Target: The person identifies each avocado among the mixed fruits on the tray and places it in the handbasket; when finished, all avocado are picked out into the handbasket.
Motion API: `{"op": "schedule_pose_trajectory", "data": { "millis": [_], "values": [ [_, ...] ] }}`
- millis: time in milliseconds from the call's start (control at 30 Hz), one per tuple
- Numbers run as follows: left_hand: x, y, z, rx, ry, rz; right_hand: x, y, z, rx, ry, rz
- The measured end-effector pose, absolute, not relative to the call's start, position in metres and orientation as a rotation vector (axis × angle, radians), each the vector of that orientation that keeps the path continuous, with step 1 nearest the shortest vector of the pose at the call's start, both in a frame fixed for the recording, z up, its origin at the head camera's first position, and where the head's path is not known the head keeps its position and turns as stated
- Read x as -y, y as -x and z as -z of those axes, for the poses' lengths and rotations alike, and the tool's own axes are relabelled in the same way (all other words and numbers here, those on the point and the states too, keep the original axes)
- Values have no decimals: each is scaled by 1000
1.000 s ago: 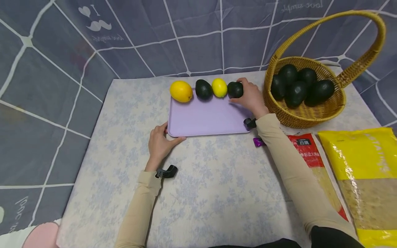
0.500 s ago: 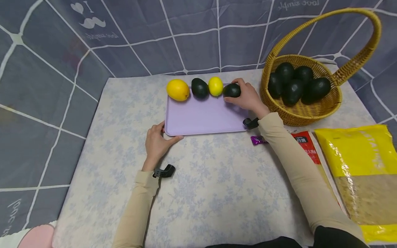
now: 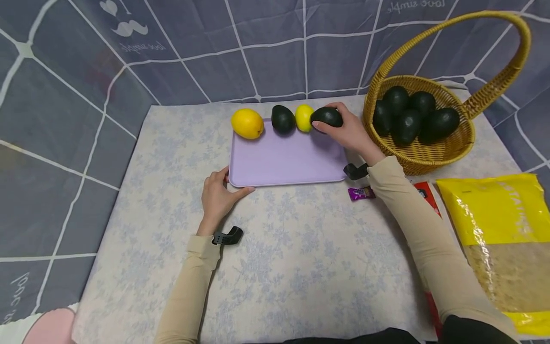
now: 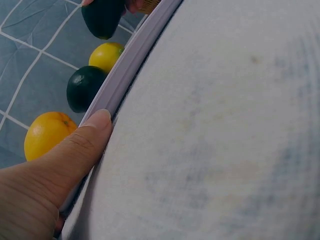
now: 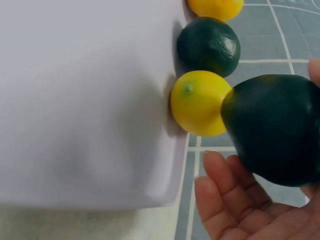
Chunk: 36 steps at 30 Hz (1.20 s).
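Note:
In the head view my right hand (image 3: 354, 131) holds a dark green avocado (image 3: 327, 117) over the far right corner of the lilac tray (image 3: 288, 162). The right wrist view shows this avocado (image 5: 277, 127) overlapping the lemon (image 5: 200, 102). Along the tray's far edge, left of the held fruit, come the lemon (image 3: 304, 118), another avocado (image 3: 283, 120) and a large yellow-orange fruit (image 3: 247, 123) at the far left corner. My left hand (image 3: 216, 196) grips the tray's near left corner; its thumb (image 4: 75, 150) lies along the near edge, other fingers at the left side.
A wicker basket (image 3: 412, 162) with a tall handle holds several avocados at the back right. A small purple-wrapped packet (image 3: 361, 193) lies near the tray's near right corner. Yellow (image 3: 494, 205) and red (image 3: 425, 191) bags lie at the right. A tiled-pattern cloth (image 3: 279, 67) hangs behind.
The held avocado has turned from end-on to lengthwise in my right hand and appears slightly raised. My left hand has stayed at the tray corner. The head view has shifted slightly.

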<state>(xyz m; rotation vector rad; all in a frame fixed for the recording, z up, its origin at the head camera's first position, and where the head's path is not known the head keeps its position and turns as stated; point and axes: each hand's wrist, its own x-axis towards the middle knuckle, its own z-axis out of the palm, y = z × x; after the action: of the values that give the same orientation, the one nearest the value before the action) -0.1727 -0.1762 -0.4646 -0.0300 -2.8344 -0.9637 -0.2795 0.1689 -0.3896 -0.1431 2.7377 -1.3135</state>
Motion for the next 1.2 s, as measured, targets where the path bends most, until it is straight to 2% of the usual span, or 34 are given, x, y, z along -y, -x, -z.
{"op": "schedule_pose_trajectory", "data": {
  "millis": [367, 833, 1200],
  "values": [
    [177, 172, 463, 2835, 15, 956, -176, 265, 379, -2806, 124, 1409],
    [178, 173, 465, 2825, 22, 953, -184, 234, 369, -2936, 475, 1840],
    [177, 173, 464, 2818, 25, 955, -182, 202, 335, -2739, 622, 2293]
  ]
}}
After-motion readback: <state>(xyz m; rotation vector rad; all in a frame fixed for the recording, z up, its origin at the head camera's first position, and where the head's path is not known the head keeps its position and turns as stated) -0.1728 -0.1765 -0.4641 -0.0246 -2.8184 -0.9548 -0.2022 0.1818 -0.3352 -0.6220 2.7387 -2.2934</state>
